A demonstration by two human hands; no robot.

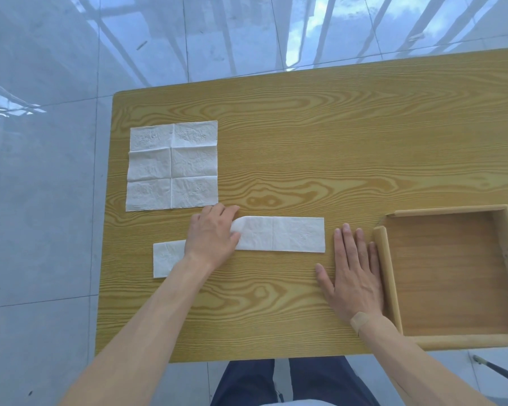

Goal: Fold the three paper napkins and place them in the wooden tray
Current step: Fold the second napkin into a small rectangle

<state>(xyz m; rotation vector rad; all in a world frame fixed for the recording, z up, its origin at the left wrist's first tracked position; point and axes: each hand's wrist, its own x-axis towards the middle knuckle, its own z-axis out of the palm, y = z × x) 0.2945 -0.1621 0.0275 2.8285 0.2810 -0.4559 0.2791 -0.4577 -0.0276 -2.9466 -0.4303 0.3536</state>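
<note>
One white paper napkin (pixel 172 165) lies unfolded and flat at the table's left, with crease lines showing. In the middle, a napkin folded into a long strip (pixel 285 234) lies crosswise. My left hand (pixel 211 232) grips its left end, which curls up over my thumb. A second folded strip (pixel 166 259) lies lower left, partly hidden under my left wrist. The square wooden tray (pixel 452 273) stands at the right with nothing in it. My right hand (pixel 352 273) rests flat and open on the table, fingers beside the tray's left wall.
The wood-grain table (pixel 305 127) ends just left of the napkins and close to my legs. Glossy grey floor tiles surround it. A thin dark rod (pixel 496 372) lies on the floor at the lower right.
</note>
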